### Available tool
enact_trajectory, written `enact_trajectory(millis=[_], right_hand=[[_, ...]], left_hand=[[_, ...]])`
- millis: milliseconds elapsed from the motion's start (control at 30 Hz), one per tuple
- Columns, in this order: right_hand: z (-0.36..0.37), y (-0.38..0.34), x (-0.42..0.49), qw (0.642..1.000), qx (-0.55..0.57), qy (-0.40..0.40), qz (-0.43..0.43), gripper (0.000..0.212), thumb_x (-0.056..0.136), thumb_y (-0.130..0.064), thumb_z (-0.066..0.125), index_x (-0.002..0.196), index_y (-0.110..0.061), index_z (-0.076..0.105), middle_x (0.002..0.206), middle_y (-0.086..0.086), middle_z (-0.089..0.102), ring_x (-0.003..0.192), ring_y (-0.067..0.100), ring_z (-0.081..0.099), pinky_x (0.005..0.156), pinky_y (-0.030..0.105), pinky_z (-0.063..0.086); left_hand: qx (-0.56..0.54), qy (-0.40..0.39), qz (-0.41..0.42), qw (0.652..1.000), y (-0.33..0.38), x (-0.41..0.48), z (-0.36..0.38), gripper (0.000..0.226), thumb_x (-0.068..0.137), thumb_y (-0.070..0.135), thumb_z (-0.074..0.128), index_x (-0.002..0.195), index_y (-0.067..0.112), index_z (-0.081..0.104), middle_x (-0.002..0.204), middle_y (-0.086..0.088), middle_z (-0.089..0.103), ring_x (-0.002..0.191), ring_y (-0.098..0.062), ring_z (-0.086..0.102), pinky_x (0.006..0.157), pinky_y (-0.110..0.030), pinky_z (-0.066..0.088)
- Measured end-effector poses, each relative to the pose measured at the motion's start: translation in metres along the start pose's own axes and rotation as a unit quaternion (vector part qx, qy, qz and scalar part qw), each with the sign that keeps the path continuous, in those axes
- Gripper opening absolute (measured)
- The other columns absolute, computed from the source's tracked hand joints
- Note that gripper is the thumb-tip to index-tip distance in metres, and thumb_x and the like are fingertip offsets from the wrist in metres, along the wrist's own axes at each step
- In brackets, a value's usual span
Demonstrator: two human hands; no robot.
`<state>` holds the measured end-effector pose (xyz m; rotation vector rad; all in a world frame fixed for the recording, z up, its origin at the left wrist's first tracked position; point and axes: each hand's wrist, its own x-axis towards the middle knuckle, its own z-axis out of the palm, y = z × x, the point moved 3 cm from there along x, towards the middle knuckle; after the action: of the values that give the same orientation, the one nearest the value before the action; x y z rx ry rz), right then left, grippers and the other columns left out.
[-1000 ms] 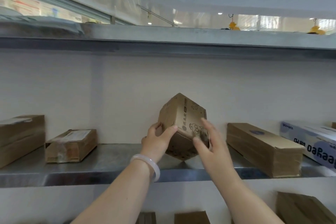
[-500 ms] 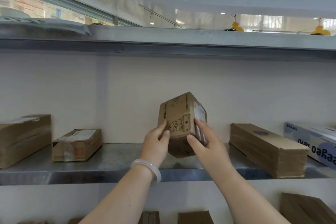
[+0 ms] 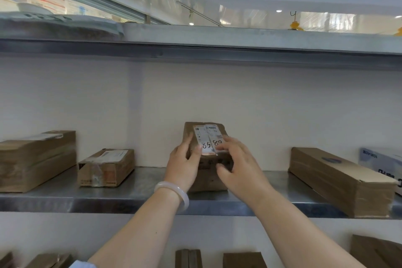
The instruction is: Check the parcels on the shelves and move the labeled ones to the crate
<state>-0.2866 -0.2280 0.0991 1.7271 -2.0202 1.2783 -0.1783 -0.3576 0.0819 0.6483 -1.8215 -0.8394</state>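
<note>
A small brown cardboard parcel (image 3: 206, 172) stands on the steel shelf (image 3: 130, 200) at the centre. Its upper face carries a white shipping label (image 3: 207, 137) with handwritten digits 85 89. My left hand (image 3: 182, 165), with a pale bangle on the wrist, grips the parcel's left side, thumb on the label. On the right side my right hand (image 3: 237, 167) holds it, fingers curled over the label and front. The crate is out of view.
Left on the shelf lie a large brown box (image 3: 37, 159) and a smaller labelled, taped box (image 3: 106, 167). A long brown box (image 3: 341, 178) and a white-blue carton (image 3: 382, 163) lie at the right. More boxes (image 3: 243, 259) sit on the shelf below. Another steel shelf (image 3: 217, 41) runs overhead.
Both hands have turned the parcel from a tilted corner-up pose to standing on the shelf, so its labelled face now shows. The view has shifted slightly.
</note>
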Motion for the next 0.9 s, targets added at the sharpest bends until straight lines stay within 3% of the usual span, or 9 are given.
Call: enact_trajectory(millis=[67,200,333,400,500,600,667,767,900], right_hand=[[0.006,0.009,0.002,0.999,0.009,0.012,0.044,0.053,0.087,-0.022,0.062,0.137,-0.03,0.045,0.154,-0.007,0.027,0.142,0.011,0.025,0.11,0.018,0.018],[0.023,0.017,0.0,0.99,0.11,-0.016,0.087,0.069,0.084,-0.017,0.066,0.144,-0.034,0.035,0.139,-0.007,0.045,0.127,0.009,0.045,0.105,0.024,0.04],[0.029,0.011,0.002,0.988,0.132,-0.005,0.085,0.066,0.088,-0.016,0.063,0.145,-0.035,0.035,0.129,-0.016,0.045,0.117,0.002,0.048,0.096,0.019,0.044],[0.032,0.007,0.004,0.989,0.126,-0.008,0.082,0.068,0.088,-0.019,0.063,0.146,-0.037,0.033,0.13,-0.018,0.045,0.12,0.002,0.047,0.1,0.023,0.044],[0.031,0.003,0.001,0.993,0.09,-0.023,0.07,0.072,0.089,-0.029,0.063,0.15,-0.039,0.025,0.133,-0.018,0.042,0.123,-0.001,0.042,0.101,0.018,0.037],[0.017,0.005,-0.009,0.997,0.042,-0.012,0.062,0.07,0.092,-0.033,0.061,0.15,-0.041,0.022,0.136,-0.022,0.037,0.124,-0.008,0.03,0.101,0.013,0.024],[-0.001,0.008,-0.018,0.998,-0.01,0.006,0.058,0.068,0.094,-0.038,0.058,0.15,-0.043,0.019,0.145,-0.023,0.032,0.134,-0.006,0.025,0.106,0.015,0.021],[-0.037,0.02,-0.023,0.994,-0.086,0.029,0.068,0.065,0.094,-0.042,0.055,0.149,-0.042,0.022,0.154,-0.015,0.029,0.142,0.005,0.023,0.114,0.027,0.023],[-0.097,0.052,-0.023,0.98,-0.152,0.086,0.098,0.059,0.092,-0.042,0.056,0.147,-0.034,0.034,0.153,-0.006,0.035,0.142,0.013,0.027,0.117,0.039,0.026]], left_hand=[[0.014,-0.004,-0.016,1.0,-0.006,0.005,-0.006,0.048,0.097,0.047,0.051,0.141,0.03,0.049,0.139,0.0,0.056,0.129,-0.017,0.05,0.106,-0.029,0.039],[0.045,-0.05,-0.035,0.997,-0.011,0.009,-0.011,0.081,0.071,0.074,0.058,0.142,0.037,0.043,0.138,0.004,0.054,0.127,-0.014,0.051,0.109,-0.036,0.042],[0.06,-0.037,-0.033,0.997,-0.016,0.014,-0.02,0.057,0.088,0.046,0.066,0.14,0.033,0.046,0.134,0.005,0.056,0.124,-0.016,0.052,0.101,-0.028,0.042],[0.084,-0.023,-0.023,0.996,-0.021,0.015,-0.023,0.053,0.089,0.042,0.066,0.138,0.032,0.048,0.131,0.003,0.058,0.12,-0.017,0.054,0.095,-0.024,0.041],[0.097,-0.023,0.002,0.995,-0.023,0.016,-0.024,0.056,0.086,0.042,0.068,0.137,0.03,0.05,0.133,0.0,0.056,0.122,-0.017,0.054,0.103,-0.031,0.043],[0.138,-0.007,0.067,0.988,-0.01,0.014,-0.02,0.056,0.086,0.042,0.068,0.138,0.029,0.05,0.146,-0.005,0.044,0.135,-0.022,0.04,0.11,-0.029,0.032],[0.188,0.023,0.14,0.972,0.009,0.006,-0.013,0.057,0.087,0.045,0.065,0.14,0.033,0.048,0.153,-0.006,0.036,0.142,-0.026,0.03,0.113,-0.038,0.028],[0.187,0.02,0.248,0.95,0.042,-0.01,0.011,0.056,0.087,0.05,0.058,0.139,0.031,0.051,0.15,-0.005,0.043,0.138,-0.027,0.036,0.111,-0.044,0.032],[0.177,-0.021,0.289,0.941,0.072,-0.032,0.061,0.059,0.084,0.053,0.049,0.136,0.026,0.056,0.143,-0.007,0.052,0.132,-0.029,0.045,0.112,-0.046,0.034]])
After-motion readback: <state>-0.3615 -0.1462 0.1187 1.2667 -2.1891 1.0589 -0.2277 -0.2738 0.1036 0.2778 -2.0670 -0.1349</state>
